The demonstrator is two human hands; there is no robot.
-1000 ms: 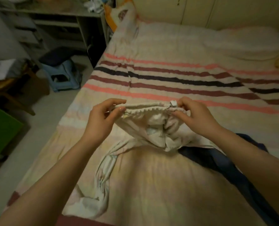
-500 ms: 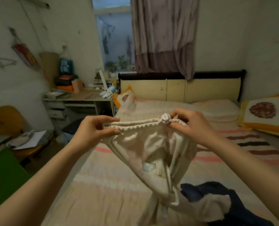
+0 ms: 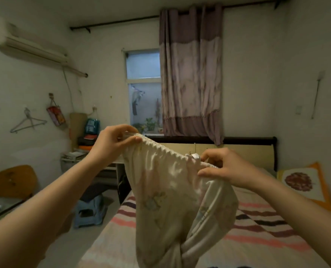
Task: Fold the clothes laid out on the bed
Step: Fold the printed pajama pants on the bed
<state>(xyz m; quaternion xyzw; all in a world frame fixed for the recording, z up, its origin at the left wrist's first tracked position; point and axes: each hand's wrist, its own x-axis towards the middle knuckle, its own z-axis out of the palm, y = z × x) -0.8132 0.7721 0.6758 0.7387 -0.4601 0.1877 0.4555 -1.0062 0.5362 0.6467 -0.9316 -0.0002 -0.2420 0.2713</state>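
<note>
Nearest to me, both forearms reach forward and up from the lower frame edges. My left hand pinches the left end of the gathered elastic waistband of the cream printed trousers, thumb under and fingers curled over the top. My right hand pinches the right end of the same waistband, held lower than the left, so the band slopes down to the right. The garment hangs clear in the air, its legs twisted together at the bottom of the frame, above the striped bed. A blue plastic stool stands on the floor left of the bed. Further back: an orange-bordered cushion on the right, the headboard, a cluttered desk, then the window and mauve curtain.
</note>
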